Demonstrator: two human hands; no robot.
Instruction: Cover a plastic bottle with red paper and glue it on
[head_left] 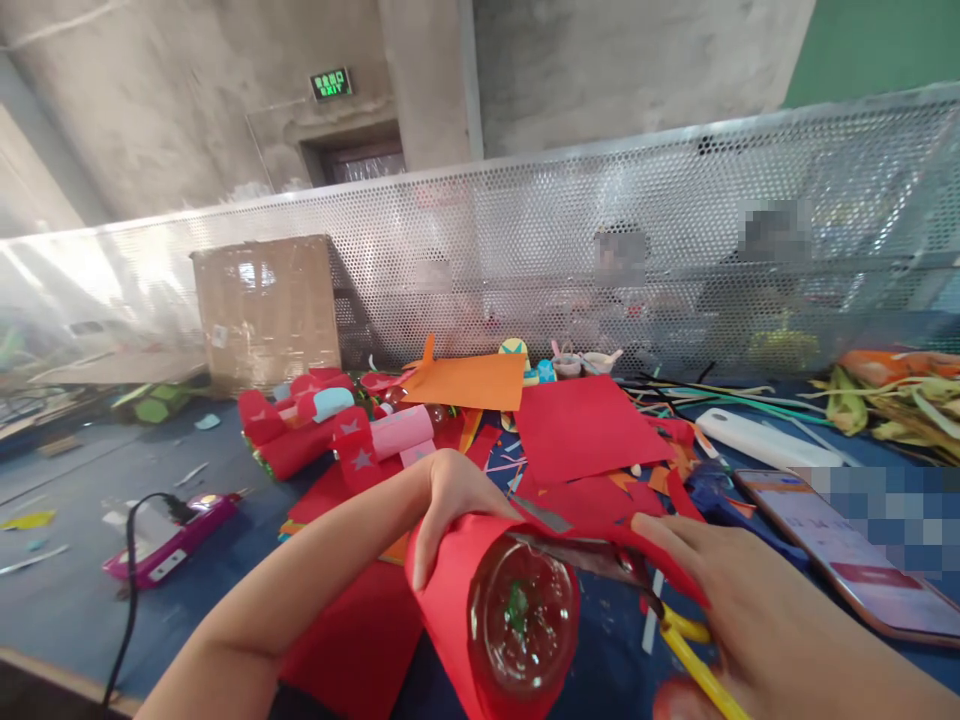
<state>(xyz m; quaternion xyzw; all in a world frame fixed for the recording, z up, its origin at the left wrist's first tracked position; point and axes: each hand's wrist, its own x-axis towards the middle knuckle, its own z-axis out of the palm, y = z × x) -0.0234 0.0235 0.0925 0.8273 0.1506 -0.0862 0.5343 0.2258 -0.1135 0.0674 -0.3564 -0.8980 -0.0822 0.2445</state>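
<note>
My left hand (450,500) is wrapped over a clear plastic bottle (523,620) that is rolled in red paper (450,610), its round bottom facing me. My right hand (742,590) holds scissors (600,555) with yellow handles; the blades lie against the red paper's edge at the top of the bottle. The right hand's fingers are closed around the handles. Both hands work low in the middle of the view, above a blue table (90,590).
Red paper sheets (585,425) and an orange sheet (469,382) lie behind the hands, with paper-wrapped rolls (315,435) at left. A phone (847,550) lies at right, a purple glue gun (176,530) with cord at left. A perforated metal screen (525,260) and a cardboard box (266,310) stand behind.
</note>
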